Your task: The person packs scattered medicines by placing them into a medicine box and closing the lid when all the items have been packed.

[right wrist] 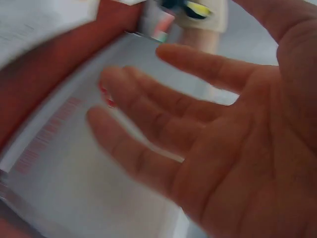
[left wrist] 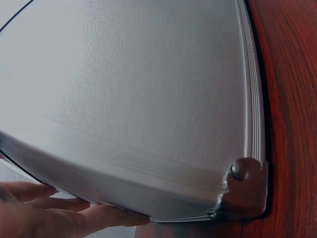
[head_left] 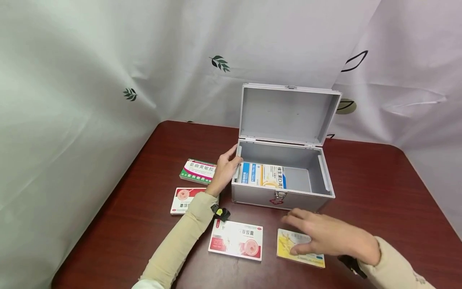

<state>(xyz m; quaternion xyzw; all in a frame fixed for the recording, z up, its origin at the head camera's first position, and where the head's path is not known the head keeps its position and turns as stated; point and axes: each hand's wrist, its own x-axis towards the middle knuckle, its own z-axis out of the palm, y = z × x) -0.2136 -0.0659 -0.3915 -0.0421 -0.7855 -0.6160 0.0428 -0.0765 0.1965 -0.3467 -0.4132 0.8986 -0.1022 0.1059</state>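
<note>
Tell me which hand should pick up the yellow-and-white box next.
Probably the right hand: it is close to the yellow-and-white box, and its fingers hold nothing. The left hand touches the left side of the silver case, farther from that box.

Your red-brown desk (head_left: 375, 192) has an open silver case (head_left: 252, 194), a pink-and-green box (head_left: 197, 170), two red-and-white boxes (head_left: 236, 241) and a yellow box (head_left: 284, 244) on it.

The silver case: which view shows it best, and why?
The head view: it takes in nearly the whole silver case, its raised lid and inside. The left wrist view shows only a close panel and metal corner; the right wrist view, only a blurred part behind the right hand.
</note>
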